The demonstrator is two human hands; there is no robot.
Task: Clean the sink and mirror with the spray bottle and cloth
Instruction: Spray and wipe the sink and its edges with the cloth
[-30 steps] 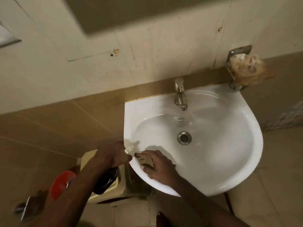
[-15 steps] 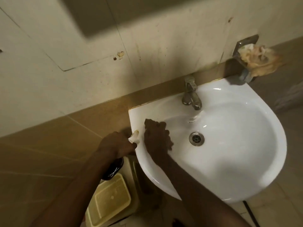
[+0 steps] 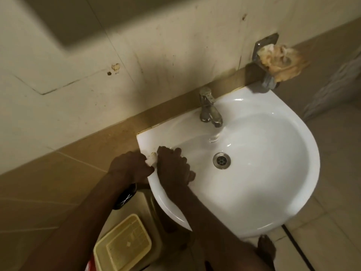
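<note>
- My right hand [image 3: 172, 167] has slid from the sink's [image 3: 293, 202] near-left rim to its far-left corner; cloth hidden, grip unclear.
- My left hand [image 3: 129, 167] still clenches the spray bottle [image 3: 125, 198] just left; rim wiping advances.

the cloth is hidden under the right hand [image 3: 172, 166], so its shape cannot be told. the left hand [image 3: 130, 168] covers most of the spray bottle [image 3: 125, 196]; only a pale tip and dark body show. the yellowish bin [image 3: 125, 243] is cut off at the bottom edge

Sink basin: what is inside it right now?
Inside the sink basin: the metal drain and the right hand pressed on its left wall. Whatever lies under that hand, cloth included, is covered.
</note>
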